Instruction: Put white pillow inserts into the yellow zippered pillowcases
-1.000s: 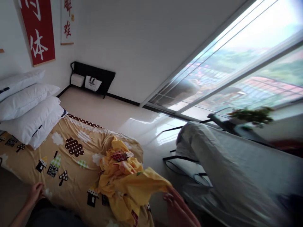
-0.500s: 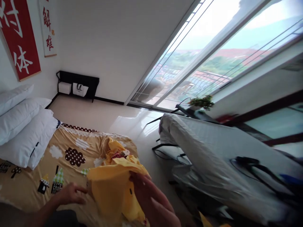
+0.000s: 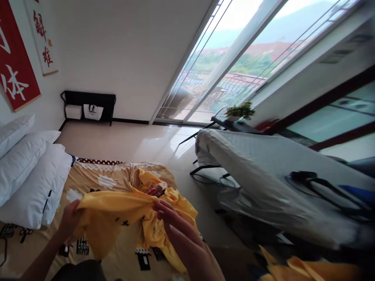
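Observation:
A yellow cloth point(image 3: 114, 210) with small dark marks is stretched between my two hands above the bed. My left hand point(image 3: 70, 222) is closed on its left end. My right hand point(image 3: 181, 230) pinches the upper right edge between thumb and fingers. From there the cloth hangs in loose folds. Just beyond it a crumpled heap of yellow fabric point(image 3: 180, 201) lies on the bed, with a red checked patch point(image 3: 156, 190) showing in it. I cannot tell whether the heap and the held cloth are one piece.
The bed point(image 3: 88, 171) has a tan patterned sheet, with white pillows point(image 3: 35, 183) stacked at the left. A plastic-covered table point(image 3: 249, 156) stands to the right, a black-handled object point(image 3: 304, 176) on it. More yellow fabric point(image 3: 310, 269) lies at the lower right.
My left hand has gone from loose beside the cloth to gripping its left end. The cloth is now pulled out wider to the left. The view has shifted slightly.

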Tool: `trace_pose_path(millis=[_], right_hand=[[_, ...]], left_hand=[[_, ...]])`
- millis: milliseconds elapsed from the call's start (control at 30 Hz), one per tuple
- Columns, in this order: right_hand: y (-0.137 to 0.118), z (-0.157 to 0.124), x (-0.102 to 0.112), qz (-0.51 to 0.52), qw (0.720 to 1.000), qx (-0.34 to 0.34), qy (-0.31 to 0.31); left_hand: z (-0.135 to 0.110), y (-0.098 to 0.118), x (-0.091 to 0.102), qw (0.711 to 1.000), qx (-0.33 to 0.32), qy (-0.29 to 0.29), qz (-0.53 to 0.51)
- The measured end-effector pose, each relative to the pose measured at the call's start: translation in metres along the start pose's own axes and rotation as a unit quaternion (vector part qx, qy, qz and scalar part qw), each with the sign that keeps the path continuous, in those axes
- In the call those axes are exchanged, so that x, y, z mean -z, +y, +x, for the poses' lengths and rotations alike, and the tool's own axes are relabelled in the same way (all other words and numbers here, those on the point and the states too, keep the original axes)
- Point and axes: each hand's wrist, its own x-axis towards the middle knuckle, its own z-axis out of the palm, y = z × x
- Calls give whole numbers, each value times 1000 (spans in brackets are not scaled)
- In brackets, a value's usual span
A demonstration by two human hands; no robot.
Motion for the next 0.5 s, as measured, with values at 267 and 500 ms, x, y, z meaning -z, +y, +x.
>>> trace_pose_path(millis=[267,500], right_hand=[[22,43,15,11,1000,20,-21],[27,61,-24,-277,893,319,153]], left_hand=[[4,88,50,988,20,129,-76],[27,121,59,964,44,195,-175]])
